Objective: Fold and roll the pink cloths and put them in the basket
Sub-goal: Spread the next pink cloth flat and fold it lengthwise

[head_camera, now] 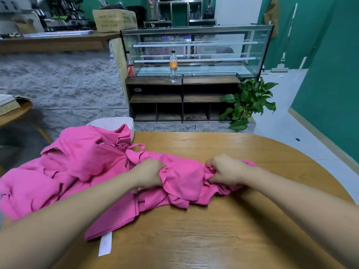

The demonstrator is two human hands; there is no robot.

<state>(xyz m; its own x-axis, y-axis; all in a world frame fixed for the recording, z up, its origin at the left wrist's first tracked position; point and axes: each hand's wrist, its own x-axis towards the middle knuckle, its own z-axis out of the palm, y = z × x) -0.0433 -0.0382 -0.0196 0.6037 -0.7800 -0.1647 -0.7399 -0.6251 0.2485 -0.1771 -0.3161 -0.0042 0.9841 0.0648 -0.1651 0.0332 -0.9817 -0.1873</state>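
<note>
A crumpled pink cloth (184, 181) lies across the middle of the round wooden table (223, 230). My left hand (149, 174) grips its left part in a fist. My right hand (226, 169) grips its bunched right end. A heap of several more pink cloths (68, 167) covers the table's left side, one with a white label (105, 243) at the near edge. The white perforated basket (114, 123) stands at the far left edge, mostly hidden behind the heap.
A glass display counter (194, 51) with two bottles stands beyond the table. A potted plant (248, 101) sits to its right. A second small table (13, 111) is at far left. Bare wood lies to the right and in front of the cloth.
</note>
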